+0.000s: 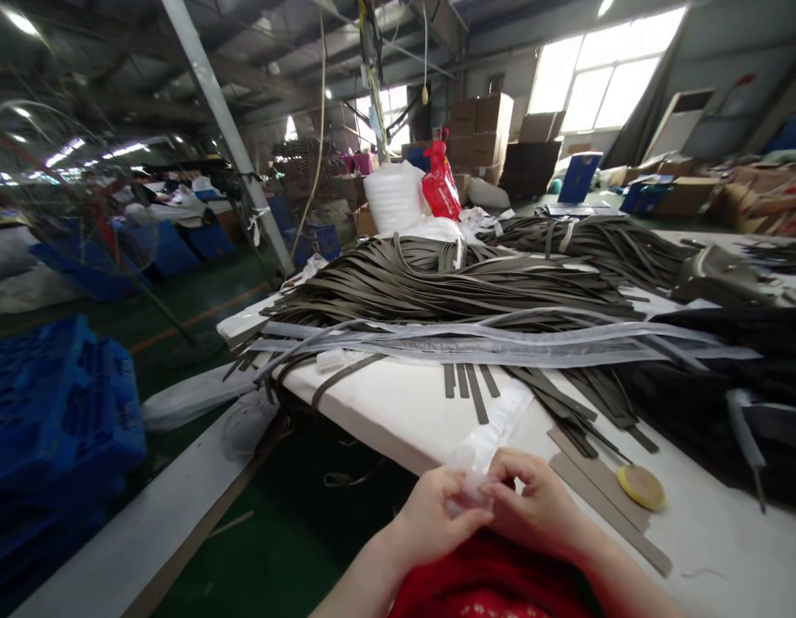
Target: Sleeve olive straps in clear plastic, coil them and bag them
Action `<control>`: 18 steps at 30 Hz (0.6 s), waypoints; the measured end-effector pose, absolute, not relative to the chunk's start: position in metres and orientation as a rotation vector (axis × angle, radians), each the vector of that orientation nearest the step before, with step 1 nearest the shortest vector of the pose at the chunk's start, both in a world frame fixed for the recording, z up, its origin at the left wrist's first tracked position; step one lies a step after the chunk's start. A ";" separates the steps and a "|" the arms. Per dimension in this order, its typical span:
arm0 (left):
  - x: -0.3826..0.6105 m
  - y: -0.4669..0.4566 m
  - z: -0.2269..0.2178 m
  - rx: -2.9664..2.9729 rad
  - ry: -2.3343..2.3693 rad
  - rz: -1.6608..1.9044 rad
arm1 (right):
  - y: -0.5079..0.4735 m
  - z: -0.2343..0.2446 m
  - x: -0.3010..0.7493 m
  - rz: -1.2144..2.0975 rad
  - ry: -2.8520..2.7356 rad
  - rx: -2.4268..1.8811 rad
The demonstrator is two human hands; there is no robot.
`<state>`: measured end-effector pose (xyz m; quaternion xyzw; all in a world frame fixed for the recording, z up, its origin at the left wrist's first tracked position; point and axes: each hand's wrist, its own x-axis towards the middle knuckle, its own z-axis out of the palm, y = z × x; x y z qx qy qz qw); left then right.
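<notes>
Close to my body, at the table's near edge, my left hand [440,513] and my right hand [523,491] meet with fingertips pinched. Between them is a translucent plastic bag [497,429], gripped at its near end; the rest of it stretches away over the white table [385,403]. Past it lie several short dark strap pieces [475,390]. A large bundle of long grey-brown straps [398,283] covers the table behind, with clear plastic strips [475,339] across its front. To the right of my right hand sits a yellow-edged round disc [641,487] beside flat brown strips [610,502].
Black fabric [726,412] is heaped at the right. Blue plastic pallets [56,412] are stacked on the floor at left, near a standing fan [69,189]. A red bag [441,184] and a white foam roll [392,197] stand at the table's far end, cardboard boxes [481,129] behind.
</notes>
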<state>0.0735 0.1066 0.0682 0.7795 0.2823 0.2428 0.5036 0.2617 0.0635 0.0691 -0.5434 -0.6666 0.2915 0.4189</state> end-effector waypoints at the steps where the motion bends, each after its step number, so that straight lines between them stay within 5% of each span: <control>1: 0.075 0.106 0.068 1.866 0.691 0.604 | 0.065 0.070 0.261 0.718 -1.664 -1.364; 13: 0.084 0.129 0.023 1.809 0.662 0.507 | 0.100 0.068 0.261 0.940 -1.837 -1.476; 18: 0.079 0.148 0.009 1.785 0.706 0.521 | 0.191 0.095 0.317 0.582 -2.048 -1.642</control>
